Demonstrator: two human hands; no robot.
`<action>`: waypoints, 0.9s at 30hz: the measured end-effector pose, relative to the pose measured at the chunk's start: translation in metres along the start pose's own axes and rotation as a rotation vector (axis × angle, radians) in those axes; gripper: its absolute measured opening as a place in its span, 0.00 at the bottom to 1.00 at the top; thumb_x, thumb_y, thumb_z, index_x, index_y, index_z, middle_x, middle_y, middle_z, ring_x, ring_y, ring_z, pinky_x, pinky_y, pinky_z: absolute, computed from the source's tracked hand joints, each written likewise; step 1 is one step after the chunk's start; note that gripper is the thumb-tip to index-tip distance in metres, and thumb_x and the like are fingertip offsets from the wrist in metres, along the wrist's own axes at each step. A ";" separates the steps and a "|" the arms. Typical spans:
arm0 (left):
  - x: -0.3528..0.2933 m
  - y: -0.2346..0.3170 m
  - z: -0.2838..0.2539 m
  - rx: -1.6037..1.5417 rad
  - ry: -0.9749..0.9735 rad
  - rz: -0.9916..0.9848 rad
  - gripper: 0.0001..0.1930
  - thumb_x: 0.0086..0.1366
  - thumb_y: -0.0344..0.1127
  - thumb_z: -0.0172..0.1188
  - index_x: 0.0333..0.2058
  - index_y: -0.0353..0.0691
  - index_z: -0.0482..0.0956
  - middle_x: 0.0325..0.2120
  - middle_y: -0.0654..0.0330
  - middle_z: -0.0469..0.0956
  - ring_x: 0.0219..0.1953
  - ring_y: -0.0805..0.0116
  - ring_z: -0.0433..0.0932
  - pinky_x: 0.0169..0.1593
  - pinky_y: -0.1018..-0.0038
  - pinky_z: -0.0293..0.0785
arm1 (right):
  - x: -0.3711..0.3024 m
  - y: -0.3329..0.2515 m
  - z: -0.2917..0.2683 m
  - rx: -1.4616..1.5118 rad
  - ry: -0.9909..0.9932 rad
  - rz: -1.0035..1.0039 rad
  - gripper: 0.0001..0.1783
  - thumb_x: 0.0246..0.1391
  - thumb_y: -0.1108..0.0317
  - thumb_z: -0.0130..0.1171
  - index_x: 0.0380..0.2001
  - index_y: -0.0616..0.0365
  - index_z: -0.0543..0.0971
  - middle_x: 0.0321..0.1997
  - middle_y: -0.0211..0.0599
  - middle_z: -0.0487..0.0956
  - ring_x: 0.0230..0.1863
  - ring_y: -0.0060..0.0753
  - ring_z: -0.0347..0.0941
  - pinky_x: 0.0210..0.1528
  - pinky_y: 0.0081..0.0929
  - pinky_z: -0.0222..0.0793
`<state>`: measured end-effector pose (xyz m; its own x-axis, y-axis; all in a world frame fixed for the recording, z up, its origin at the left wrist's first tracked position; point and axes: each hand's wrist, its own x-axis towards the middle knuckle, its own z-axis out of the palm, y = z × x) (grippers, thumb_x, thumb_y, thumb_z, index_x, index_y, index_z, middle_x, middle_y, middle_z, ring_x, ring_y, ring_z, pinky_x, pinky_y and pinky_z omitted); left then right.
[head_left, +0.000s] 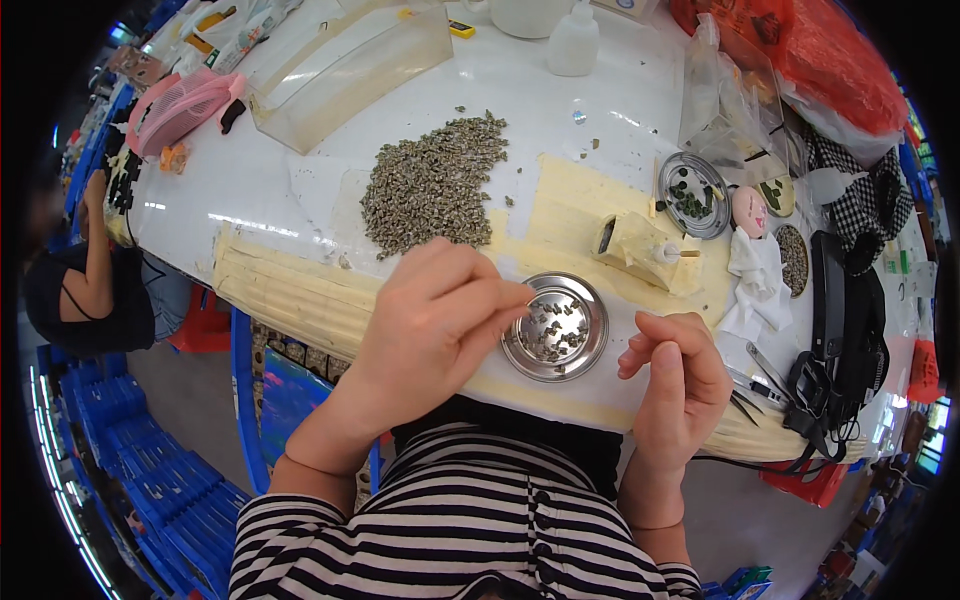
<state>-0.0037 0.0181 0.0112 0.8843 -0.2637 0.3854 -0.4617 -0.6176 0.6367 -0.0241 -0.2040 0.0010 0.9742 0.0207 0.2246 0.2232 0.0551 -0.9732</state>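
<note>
A round, shiny metal dish (596, 362) stands near the table's front edge with several small metal parts (556, 330) scattered in it. Over its left rim, my left hand (430, 315) has thumb and fingertips pinched together. Whatever is between them is too small to make out. To the right of the dish, my right hand (680, 385) hovers with loosely bent fingers, the thumb apart from them and nothing visible in the grasp. Beyond my left hand spreads a large pile of the same kind of small metal parts (435, 185).
A tape-wrapped block (650, 252) sits behind the dish. Farther right are a round dish with dark green pieces (712, 225), white tissue (755, 285), tweezers (768, 368) and a black strap (828, 300). A clear plastic trough (350, 85) lies at the back. Another person (85, 290) sits at left.
</note>
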 end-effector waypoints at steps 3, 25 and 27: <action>0.002 -0.019 -0.014 0.143 0.182 -0.118 0.08 0.53 0.23 0.67 0.34 0.34 0.83 0.27 0.59 0.76 0.32 0.65 0.73 0.37 0.73 0.69 | 0.000 0.002 0.000 0.004 -0.004 -0.001 0.11 0.63 0.74 0.53 0.42 0.70 0.80 0.35 0.39 0.76 0.30 0.23 0.72 0.33 0.18 0.70; 0.035 -0.031 -0.025 0.547 -0.004 0.045 0.05 0.54 0.25 0.65 0.30 0.35 0.79 0.27 0.59 0.73 0.32 0.58 0.72 0.37 0.65 0.69 | 0.001 0.002 0.001 -0.010 -0.041 0.019 0.10 0.63 0.76 0.52 0.42 0.70 0.80 0.34 0.38 0.76 0.30 0.22 0.72 0.34 0.17 0.69; 0.036 -0.030 -0.025 0.576 -0.003 0.061 0.05 0.53 0.25 0.65 0.30 0.35 0.79 0.26 0.59 0.73 0.32 0.58 0.72 0.37 0.64 0.69 | 0.001 0.002 0.002 -0.007 -0.038 0.018 0.10 0.63 0.76 0.52 0.42 0.70 0.80 0.34 0.38 0.76 0.30 0.22 0.72 0.34 0.17 0.69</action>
<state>0.0403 0.0454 0.0222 0.8579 -0.3126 0.4079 -0.3997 -0.9048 0.1472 -0.0223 -0.2020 -0.0006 0.9762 0.0600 0.2085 0.2059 0.0474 -0.9774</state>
